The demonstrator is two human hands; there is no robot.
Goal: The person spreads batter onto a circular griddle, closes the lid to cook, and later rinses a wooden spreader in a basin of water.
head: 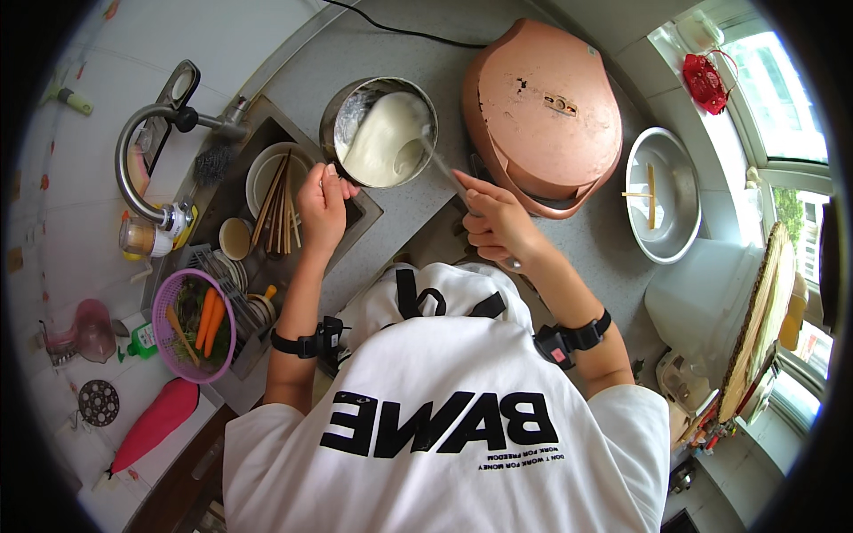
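A metal pot (333,136) holds thick pale batter (386,136) and is tilted, its opening towards me. My left hand (324,206) is closed around the pot's handle, which is mostly hidden by the fingers. My right hand (496,223) grips a metal utensil (448,172), blurred, with its far end in the batter at the right side of the pot. A closed pink electric griddle (543,106) lies on the grey counter (400,50), just right of the pot.
The sink (266,110) at left has a bowl, chopsticks (285,206) and a curved faucet (123,160). Nearby, a purple basket (158,326) holds carrots and greens. A steel basin (698,200) stands right of the griddle, whose side is near a black cord (406,31).
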